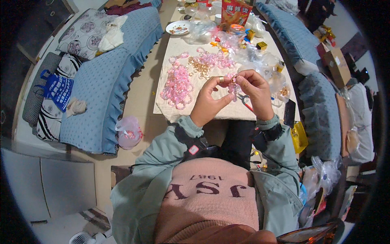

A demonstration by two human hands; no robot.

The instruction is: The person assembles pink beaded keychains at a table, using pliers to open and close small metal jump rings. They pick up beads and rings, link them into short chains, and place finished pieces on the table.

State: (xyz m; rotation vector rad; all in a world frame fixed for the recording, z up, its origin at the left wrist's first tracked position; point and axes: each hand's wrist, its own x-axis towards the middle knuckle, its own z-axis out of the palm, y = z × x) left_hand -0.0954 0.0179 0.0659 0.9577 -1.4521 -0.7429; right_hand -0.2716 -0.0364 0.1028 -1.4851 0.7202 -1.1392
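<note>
Over the near edge of the table, my left hand (210,101) and my right hand (259,92) meet with fingertips pinched together. Between them hangs a short strand of pink clear beads (232,88). A small gold-coloured piece seems to be at its top, partly covered by my fingers. To the left of my hands lies a heap of pink bead strands (177,83). Beyond them are loose gold-coloured rings (199,67) and more pink beads (219,59). Pliers with red handles (247,105) rest on the cloth just under my right hand.
The table bears a cream cloth (162,106). Clear plastic bags (258,59), a white plate (178,28) and a red packet (235,14) stand farther back. A dark phone (289,113) sits at the right edge. Blue-covered sofas (97,93) flank the table; a pink-filled bag (128,132) is on the floor.
</note>
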